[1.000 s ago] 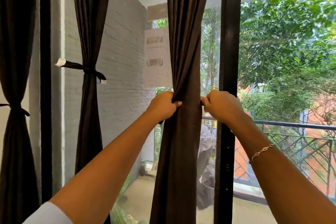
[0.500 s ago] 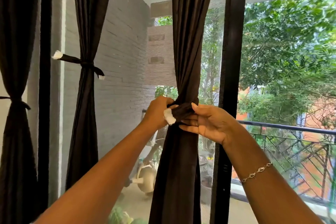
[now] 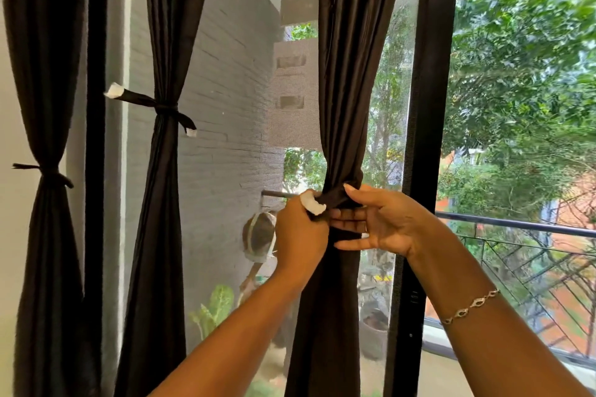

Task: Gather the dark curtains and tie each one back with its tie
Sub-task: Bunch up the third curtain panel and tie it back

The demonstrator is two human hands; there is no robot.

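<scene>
Nearest to me, a chain bracelet (image 3: 471, 305) sits on my right wrist. My left hand (image 3: 298, 235) is curled tight round one end of the tie (image 3: 337, 198), and the end's white tip (image 3: 312, 205) pokes out above my knuckles. My right hand (image 3: 383, 222) lies flat against the right curtain (image 3: 348, 74). Its fingers (image 3: 346, 213) are straight and a little apart, and the thumb presses on the band where it wraps the gathered cloth. That curtain hangs pinched to a waist at my hands, just left of the black window frame (image 3: 429, 138).

Further left, the middle curtain (image 3: 161, 235) is already cinched by the middle tie (image 3: 164, 108), both white ends sticking out. At the far left, the left curtain (image 3: 45, 74) is bound lower down by the left tie (image 3: 45, 172).

Beyond the glass stand a grey brick wall (image 3: 225, 106), a balcony railing (image 3: 516, 226) and green trees (image 3: 522, 74).
</scene>
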